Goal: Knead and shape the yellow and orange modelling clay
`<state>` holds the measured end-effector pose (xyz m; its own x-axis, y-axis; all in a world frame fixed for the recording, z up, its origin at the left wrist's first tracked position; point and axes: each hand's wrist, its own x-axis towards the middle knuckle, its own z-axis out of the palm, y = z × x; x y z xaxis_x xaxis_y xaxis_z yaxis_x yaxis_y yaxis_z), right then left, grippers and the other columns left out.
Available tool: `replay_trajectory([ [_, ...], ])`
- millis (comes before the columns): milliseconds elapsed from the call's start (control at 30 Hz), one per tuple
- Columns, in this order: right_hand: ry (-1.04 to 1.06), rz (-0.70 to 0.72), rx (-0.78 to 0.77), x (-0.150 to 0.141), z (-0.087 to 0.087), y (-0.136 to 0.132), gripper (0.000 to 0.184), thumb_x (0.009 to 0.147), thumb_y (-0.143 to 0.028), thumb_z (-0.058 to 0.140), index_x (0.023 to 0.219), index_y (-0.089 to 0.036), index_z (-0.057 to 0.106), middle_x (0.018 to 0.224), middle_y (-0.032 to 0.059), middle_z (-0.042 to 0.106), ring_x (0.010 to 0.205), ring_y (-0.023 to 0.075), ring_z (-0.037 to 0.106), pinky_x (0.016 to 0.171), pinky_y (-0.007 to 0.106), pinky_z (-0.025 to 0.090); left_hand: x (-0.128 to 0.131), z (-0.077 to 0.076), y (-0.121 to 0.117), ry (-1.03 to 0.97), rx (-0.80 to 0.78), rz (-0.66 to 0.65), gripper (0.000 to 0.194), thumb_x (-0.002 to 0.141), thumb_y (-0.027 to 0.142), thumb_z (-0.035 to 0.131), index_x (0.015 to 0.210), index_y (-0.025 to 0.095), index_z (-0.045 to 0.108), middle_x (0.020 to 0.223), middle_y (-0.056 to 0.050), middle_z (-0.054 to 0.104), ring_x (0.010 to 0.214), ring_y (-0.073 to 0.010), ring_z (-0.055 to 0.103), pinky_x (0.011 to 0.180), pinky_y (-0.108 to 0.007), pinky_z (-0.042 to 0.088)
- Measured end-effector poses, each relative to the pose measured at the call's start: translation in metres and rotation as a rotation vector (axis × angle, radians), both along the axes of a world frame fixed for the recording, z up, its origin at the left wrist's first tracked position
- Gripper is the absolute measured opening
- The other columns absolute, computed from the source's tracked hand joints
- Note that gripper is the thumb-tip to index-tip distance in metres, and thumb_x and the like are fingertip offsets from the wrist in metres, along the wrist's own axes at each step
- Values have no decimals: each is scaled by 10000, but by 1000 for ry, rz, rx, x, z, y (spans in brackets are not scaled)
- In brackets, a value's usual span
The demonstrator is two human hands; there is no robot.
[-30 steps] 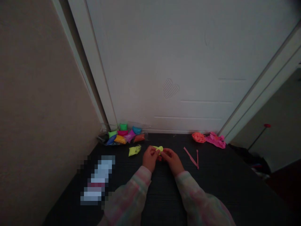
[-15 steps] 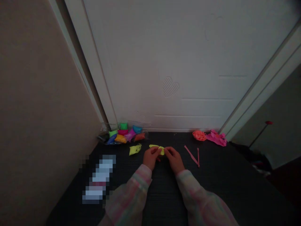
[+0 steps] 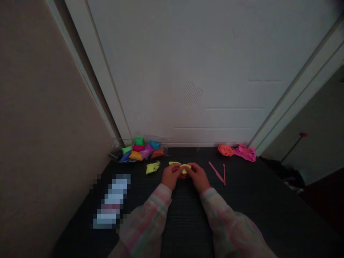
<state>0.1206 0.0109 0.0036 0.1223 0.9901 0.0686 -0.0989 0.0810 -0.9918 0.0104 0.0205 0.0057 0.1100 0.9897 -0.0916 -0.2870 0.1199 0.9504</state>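
Between my two hands is a piece of yellow modelling clay [image 3: 185,168], pinched at its edges. My left hand [image 3: 170,177] has its thumb and fingers closed on the left side of it. From the other side my right hand [image 3: 199,177] grips it with thumb and fingertips. A flat yellow strip [image 3: 174,163] pokes out behind the left fingers; whether it joins the clay I cannot tell. Something reddish shows below the clay, mostly hidden by the fingers. Left of my hands lies a yellow clay packet [image 3: 152,167] with a crumpled end.
A clear bag of several coloured clay packets [image 3: 137,152] lies at the table's back left. Two pink modelling tools [image 3: 217,173] rest right of my hands. Farther back are an orange clay piece [image 3: 225,150] and a pink piece [image 3: 245,152]. A blurred-out object [image 3: 111,201] lies front left.
The yellow clay has been turned between my fingers and now shows as a wider piece. The yellow strip behind my left hand has come into view. The camera view has shifted slightly.
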Motion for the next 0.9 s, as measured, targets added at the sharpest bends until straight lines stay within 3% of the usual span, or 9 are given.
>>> replay_trajectory([
  [200,72,-31,29,1,-4,2,174,610,-360,530,653,-192,546,539,-38,521,512,98,459,510,220,353,-5,0,3,-57,-35,37,260,543,261,600,735,106,519,579,-12,569,497,-97,543,475,-224,456],
  [367,74,14,30,0,-6,1,167,591,-344,553,656,-191,554,543,-35,534,532,104,477,528,223,362,-5,-1,3,-88,-75,-41,304,550,281,593,802,122,534,679,-37,584,553,-106,549,461,-218,448],
  [533,80,95,-3,-3,-5,0,170,549,-288,598,682,-191,555,577,-38,547,547,93,485,529,211,359,-6,-6,6,-33,-44,7,248,493,250,629,682,107,557,598,-12,571,490,-76,504,403,-172,390],
  [900,312,-36,-18,2,-11,6,207,591,-270,575,773,-203,503,601,-48,543,498,51,454,473,177,344,-4,-2,3,-161,-117,49,286,594,366,539,712,106,521,577,-16,546,495,-90,530,409,-185,394],
])
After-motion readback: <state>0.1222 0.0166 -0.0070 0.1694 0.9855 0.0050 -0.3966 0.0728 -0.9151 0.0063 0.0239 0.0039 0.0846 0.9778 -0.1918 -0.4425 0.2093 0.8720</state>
